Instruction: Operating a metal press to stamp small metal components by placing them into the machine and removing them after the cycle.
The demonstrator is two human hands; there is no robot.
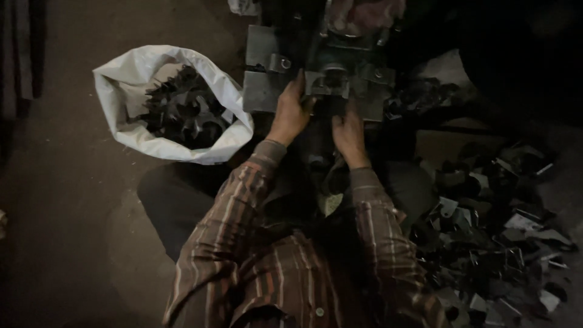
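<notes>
Both my hands reach forward to a grey metal press machine with a bolted steel base plate. My left hand rests against the front of the plate, fingers curled at the die area. Just to its right, my right hand has its fingers closed around a small dark metal piece at the die; the dim light hides the exact grip. My striped sleeves run down the middle of the view.
A white sack full of dark stamped metal pieces stands open on the floor at the left. A heap of bent metal parts lies at the right. The concrete floor is dark.
</notes>
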